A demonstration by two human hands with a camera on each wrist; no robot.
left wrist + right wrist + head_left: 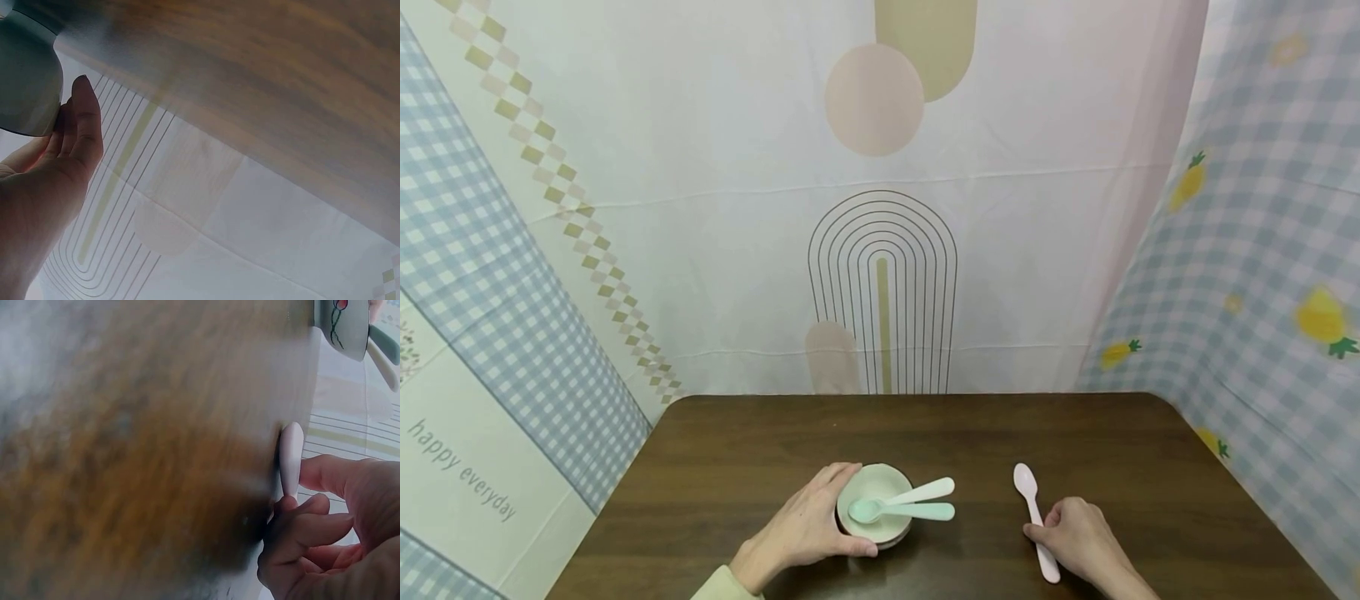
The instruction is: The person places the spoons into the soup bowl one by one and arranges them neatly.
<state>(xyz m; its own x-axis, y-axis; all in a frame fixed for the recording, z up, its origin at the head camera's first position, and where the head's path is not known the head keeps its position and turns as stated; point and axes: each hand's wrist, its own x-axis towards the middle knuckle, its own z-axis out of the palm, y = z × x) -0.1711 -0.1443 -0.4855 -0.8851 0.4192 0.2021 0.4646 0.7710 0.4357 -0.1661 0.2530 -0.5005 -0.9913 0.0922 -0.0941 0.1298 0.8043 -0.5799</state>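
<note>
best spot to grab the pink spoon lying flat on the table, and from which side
Pinch the pink spoon at mid-handle, from above and its right. It lies flat on the table, bowl end pointing away, and the slim handle offers two narrow edges. The right hand already has fingertips there.

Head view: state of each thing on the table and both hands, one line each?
bowl: upright on the table, held at its side by the left hand.
green spoon: lying in the bowl, handle over the rim.
white spoon: in the bowl beside the green one.
pink spoon: flat on the table, handle pinched.
left hand: gripping the bowl.
right hand: pinching the pink spoon.
table: dark wood, level.
</note>
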